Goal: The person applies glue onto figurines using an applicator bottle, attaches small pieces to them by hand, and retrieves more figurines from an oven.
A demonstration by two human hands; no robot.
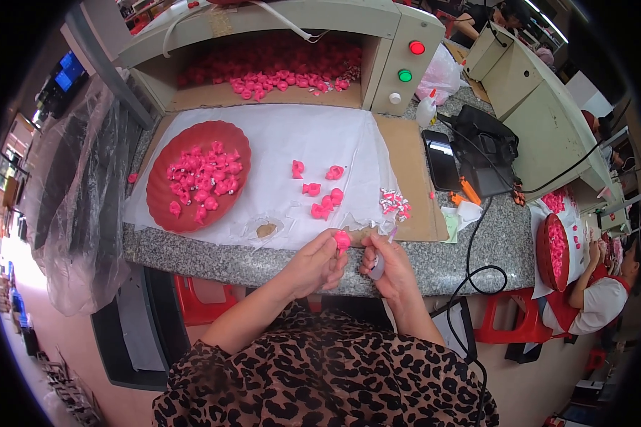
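Between the thumb and fingers of my left hand [314, 265] is a small pink figure [342, 240], held just over the table's front edge. Close beside it, my right hand [393, 269] is closed with thumb and forefinger together. A small pale, translucent object [377, 267] shows in its curled fingers; its kind is unclear. Beyond my hands, several loose pink figures [322, 208] lie on the white paper sheet [263, 135]. To the right sits a little heap of silver and pink pieces [394, 203]. A red scalloped dish [158, 186] at the left holds many more pink figures.
A beige machine [386, 43] with an opening full of pink pieces stands at the back. Right of the cardboard lie a phone [441, 160], a black bag [485, 146], an orange-handled tool [470, 191] and a cable [470, 249]. Another person [594, 299] sits far right.
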